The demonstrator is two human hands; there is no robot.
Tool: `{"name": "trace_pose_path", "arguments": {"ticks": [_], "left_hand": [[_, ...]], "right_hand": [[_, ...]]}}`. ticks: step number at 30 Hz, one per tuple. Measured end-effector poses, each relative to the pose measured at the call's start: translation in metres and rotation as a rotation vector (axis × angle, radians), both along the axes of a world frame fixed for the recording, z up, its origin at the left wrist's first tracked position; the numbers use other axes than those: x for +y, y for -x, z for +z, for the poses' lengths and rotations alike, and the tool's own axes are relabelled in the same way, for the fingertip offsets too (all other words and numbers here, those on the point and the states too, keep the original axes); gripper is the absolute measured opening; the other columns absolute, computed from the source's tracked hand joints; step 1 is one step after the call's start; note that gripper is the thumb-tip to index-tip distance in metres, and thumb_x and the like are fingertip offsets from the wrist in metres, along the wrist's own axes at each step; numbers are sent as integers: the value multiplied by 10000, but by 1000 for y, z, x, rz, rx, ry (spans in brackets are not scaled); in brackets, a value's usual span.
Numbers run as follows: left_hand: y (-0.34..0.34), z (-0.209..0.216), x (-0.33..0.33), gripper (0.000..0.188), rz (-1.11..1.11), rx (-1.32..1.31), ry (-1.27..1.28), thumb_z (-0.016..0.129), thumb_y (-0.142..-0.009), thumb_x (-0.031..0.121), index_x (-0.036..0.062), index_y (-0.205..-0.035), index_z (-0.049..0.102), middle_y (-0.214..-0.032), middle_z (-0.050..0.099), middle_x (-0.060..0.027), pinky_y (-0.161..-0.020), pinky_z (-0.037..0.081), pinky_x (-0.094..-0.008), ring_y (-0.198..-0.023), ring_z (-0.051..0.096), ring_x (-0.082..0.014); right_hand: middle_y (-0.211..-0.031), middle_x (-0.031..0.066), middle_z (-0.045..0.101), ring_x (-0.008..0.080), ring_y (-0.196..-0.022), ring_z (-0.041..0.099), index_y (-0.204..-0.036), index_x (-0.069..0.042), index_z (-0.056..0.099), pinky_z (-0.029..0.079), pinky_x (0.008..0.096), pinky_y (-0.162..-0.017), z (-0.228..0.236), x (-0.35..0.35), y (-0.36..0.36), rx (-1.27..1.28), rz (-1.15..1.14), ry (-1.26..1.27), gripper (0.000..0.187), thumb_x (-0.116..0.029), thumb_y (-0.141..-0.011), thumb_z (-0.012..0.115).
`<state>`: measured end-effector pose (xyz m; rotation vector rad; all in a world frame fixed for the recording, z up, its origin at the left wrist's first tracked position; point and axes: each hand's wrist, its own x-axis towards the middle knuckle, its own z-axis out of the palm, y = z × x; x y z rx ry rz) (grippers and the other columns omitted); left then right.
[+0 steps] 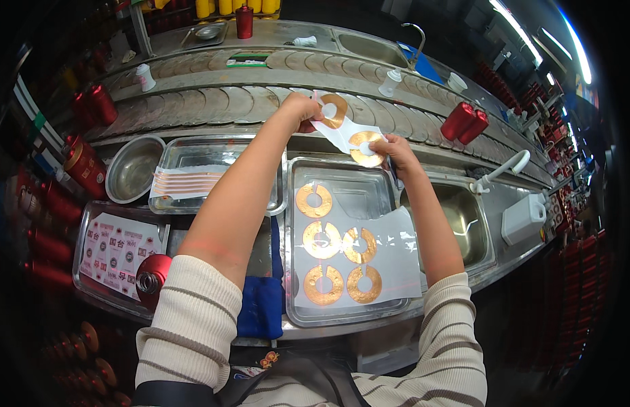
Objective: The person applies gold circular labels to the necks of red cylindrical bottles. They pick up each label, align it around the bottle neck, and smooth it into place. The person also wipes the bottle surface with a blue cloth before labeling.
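Observation:
My left hand (302, 110) pinches the upper left end of a white paper strip (338, 134) carrying two gold, ring-shaped stickers. The fingers of my right hand (397, 153) are closed on its other end, at the lower gold ring (364, 149). Beneath, a steel tray (293, 285) holds a larger white sheet (400, 258) with several gold split rings (323, 285) on it. The strip is held up above the tray's far edge, in front of the conveyor. What my fingertips do behind the paper is hidden.
A second tray (279, 178) with copper-coloured strips and a steel bowl (135, 169) stand left. Nearer are a tray with a printed sheet (115, 254), a red bottle (154, 275) and a blue cloth (260, 308). Right are a sink (457, 224), tap (508, 169) and white jug (525, 218).

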<state>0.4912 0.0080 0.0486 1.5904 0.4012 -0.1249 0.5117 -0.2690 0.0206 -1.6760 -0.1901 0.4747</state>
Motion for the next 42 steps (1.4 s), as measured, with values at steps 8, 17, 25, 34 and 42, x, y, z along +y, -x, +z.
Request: {"name": "trace_pose_path", "arguments": {"ticks": [8, 17, 25, 34, 42], "left_hand": [[-55, -53, 37, 389, 220, 65, -260, 761, -741, -67, 23, -1108, 666, -1026, 707, -118, -620, 620, -371, -855, 719, -262], [-72, -72, 49, 709, 390, -72, -337, 837, -713, 116, -36, -1320, 502, -1171, 659, -217, -737, 600, -392, -957, 707, -332], [-55, -16, 27, 534, 504, 16, -468, 734, -810, 163, 7, -1255, 485, -1258, 617, -204, -991, 521, -424, -1173, 617, -355], [12, 132, 47, 496, 221, -123, -855, 746, -814, 297, 59, -1241, 666, -1279, 657, -171, -964, 518, -314, -1161, 654, -246], [190, 192, 86, 392, 8, -505, -364, 717, -860, 201, -47, -1134, 587, -1077, 661, -169, -856, 526, -349, -994, 642, -196]], "right_hand": [[-717, 70, 674, 114, -571, 585, -848, 35, 699, 431, 281, -509, -36, 65, -119, -198, -21, 121, 283, -202, -770, 832], [-756, 103, 695, 148, -604, 628, -937, 45, 714, 506, 303, -584, -59, 106, -167, -320, -149, 331, 480, -392, -780, 836], [-1031, 234, 711, 383, -1022, 666, -1032, 23, 717, 495, 423, -903, -67, 50, -144, -750, -591, 696, 422, -366, -872, 684], [-885, 66, 721, 109, -831, 648, -1047, 17, 710, 497, 265, -793, -7, 11, 81, -603, -102, 360, 234, -167, -905, 683], [-903, 57, 716, 106, -853, 662, -1050, 35, 699, 515, 250, -782, -27, -80, 228, -436, -162, 326, 205, -95, -892, 698]]}}
